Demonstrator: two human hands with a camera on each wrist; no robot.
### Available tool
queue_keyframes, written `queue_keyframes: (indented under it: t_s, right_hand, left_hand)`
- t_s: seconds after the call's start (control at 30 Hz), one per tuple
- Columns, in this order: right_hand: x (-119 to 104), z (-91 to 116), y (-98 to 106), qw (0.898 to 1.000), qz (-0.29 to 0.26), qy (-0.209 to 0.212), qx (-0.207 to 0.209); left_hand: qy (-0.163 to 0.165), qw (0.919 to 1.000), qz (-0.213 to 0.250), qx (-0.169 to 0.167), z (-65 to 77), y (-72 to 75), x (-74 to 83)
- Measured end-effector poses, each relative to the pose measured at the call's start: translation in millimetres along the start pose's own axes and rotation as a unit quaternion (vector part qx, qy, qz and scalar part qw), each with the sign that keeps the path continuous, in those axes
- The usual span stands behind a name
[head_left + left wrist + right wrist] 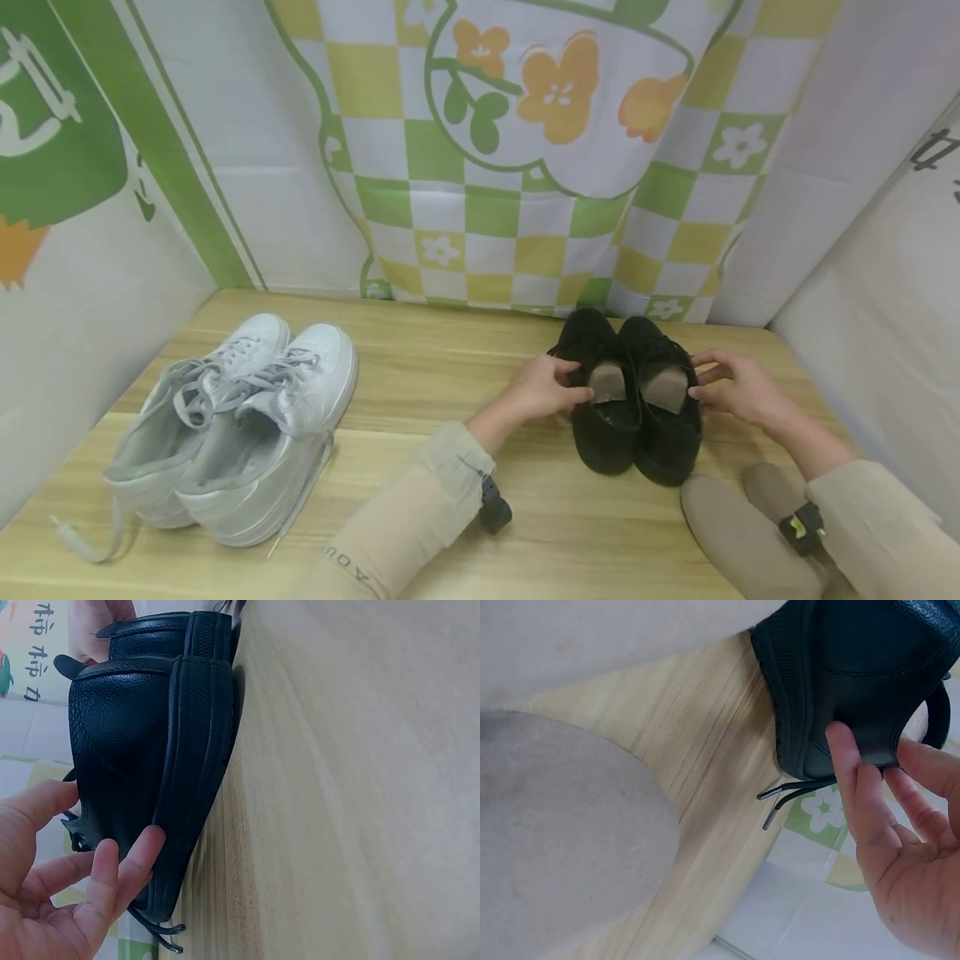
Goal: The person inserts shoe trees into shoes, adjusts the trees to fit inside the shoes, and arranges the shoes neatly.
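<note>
A pair of black leather lace-up shoes [606,437] stands side by side on the wooden board, toes toward the patterned cloth. Beige lining or insole patches [664,390] show in both openings. My left hand [542,386] touches the left shoe's outer side with extended fingers, its thumb at the opening's edge. On the opposite side, my right hand [738,387] rests its fingertips against the right shoe, thumb by the collar. The left wrist view shows the left shoe's side and sole [199,735] close to the wood. Loose black lace ends [776,802] hang near the right hand's fingers.
White lace-up sneakers [255,450] stand at the left, one lace trailing onto the wooden board [420,400]. Beige insoles [738,533] lie at the front right, partly under my right forearm. Behind the board hangs a checked, flowered cloth [491,208]; pale walls close both sides.
</note>
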State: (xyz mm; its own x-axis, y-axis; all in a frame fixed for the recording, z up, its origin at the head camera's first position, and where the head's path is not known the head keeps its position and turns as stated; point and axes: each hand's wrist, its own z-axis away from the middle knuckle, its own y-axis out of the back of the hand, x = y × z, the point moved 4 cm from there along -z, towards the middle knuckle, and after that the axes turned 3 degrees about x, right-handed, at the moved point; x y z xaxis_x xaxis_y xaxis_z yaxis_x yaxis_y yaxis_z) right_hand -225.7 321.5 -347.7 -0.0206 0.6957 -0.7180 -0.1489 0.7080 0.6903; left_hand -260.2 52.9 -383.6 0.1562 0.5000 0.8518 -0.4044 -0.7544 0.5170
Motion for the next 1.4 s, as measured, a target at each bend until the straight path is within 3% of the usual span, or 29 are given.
queue_keyframes:
  t_s: [0.13, 0.33, 0.57, 0.7, 0.87, 1.13, 1.4]
  right_hand:
    - [-1, 2, 2, 1.0, 0.008, -0.007, 0.003]
    - [-3, 7, 2, 0.999, 0.028, -0.017, 0.02]
    - [-21, 17, 3, 0.993, 0.098, -0.016, 0.062]
    - [-40, 25, 0, 0.989, 0.12, -0.003, 0.089]
    - [-64, 33, -9, 0.99, 0.092, 0.019, 0.109]
    - [-98, 43, -34, 0.991, 0.039, 0.065, 0.108]
    - [-128, 48, -68, 0.99, -0.021, 0.1, 0.097]
  left_hand:
    - [-0.015, 0.9998, 0.012, -0.012, 0.7, -1.3, 2.2]
    - [-0.049, 0.9984, -0.014, -0.022, 4.4, -3.2, 2.2]
    - [-0.056, 0.9981, 0.012, -0.022, 21.2, 5.2, -2.5]
    - [-0.063, 0.9977, 0.017, -0.022, 40.0, 18.5, 1.2]
    - [-0.074, 0.9971, 0.011, -0.012, 62.9, 36.6, 4.3]
    - [-0.097, 0.9939, -0.044, 0.029, 104.6, 66.3, -0.3]
    - [-0.087, 0.9875, -0.094, 0.091, 155.9, 105.8, -6.2]
